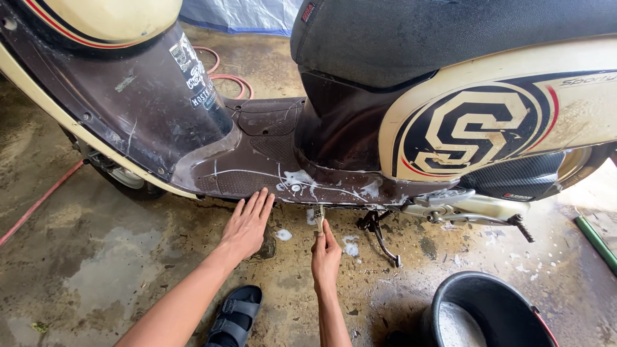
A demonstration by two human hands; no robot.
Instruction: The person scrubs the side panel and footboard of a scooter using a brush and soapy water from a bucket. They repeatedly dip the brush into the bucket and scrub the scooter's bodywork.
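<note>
While your left hand (247,225) lies flat and open, fingers together, its fingertips touching the lower edge of the scooter's brown footboard (257,164) at centre frame, your right hand (326,254) is closed around a small brush (318,215) just right of it. Its bristles meet the soapy underside of the footboard. A black bucket (495,311) of suds sits at lower right, and a dark sandal (234,315) at bottom centre.

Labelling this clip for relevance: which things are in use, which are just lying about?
In use:
cream and brown scooter
small brush in right hand
left hand, flat at the footboard edge
black bucket of suds

Lying about:
red hose
green hose
black sandal
blue tarp
</note>
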